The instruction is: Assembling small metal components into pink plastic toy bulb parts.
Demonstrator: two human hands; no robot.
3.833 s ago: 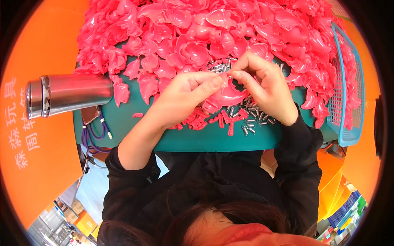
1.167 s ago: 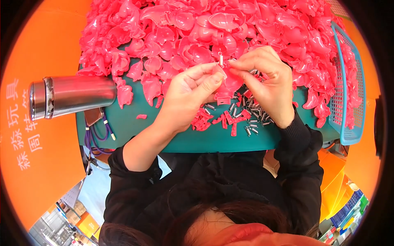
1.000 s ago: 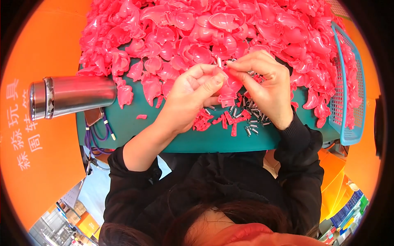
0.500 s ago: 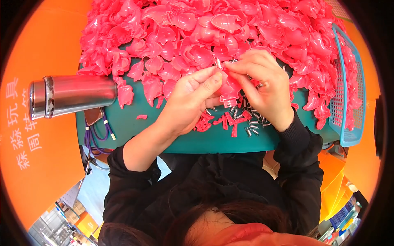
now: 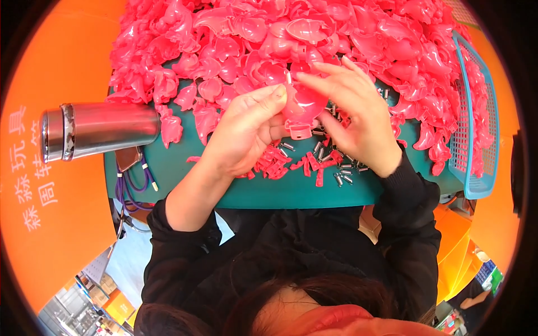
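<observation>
Glossy pink moulded plastic shell piece [image 5: 302, 106], heap of matching pink plastic shells [image 5: 291, 39], teal green worktable [image 5: 185, 168], light blue mesh plastic basket [image 5: 473, 140], silvery metal cylinder [image 5: 101, 130], small silver metal springs [image 5: 342, 173], black sleeves [image 5: 409, 224], orange surround [image 5: 61, 56]

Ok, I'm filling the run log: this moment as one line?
left hand: holds pink shell piece | right hand: fingertips on same piece | below: small metal springs, teal table

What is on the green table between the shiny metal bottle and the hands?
In the head view, one loose pink plastic shell piece lies on the teal table between the steel bottle and the left hand.
</observation>
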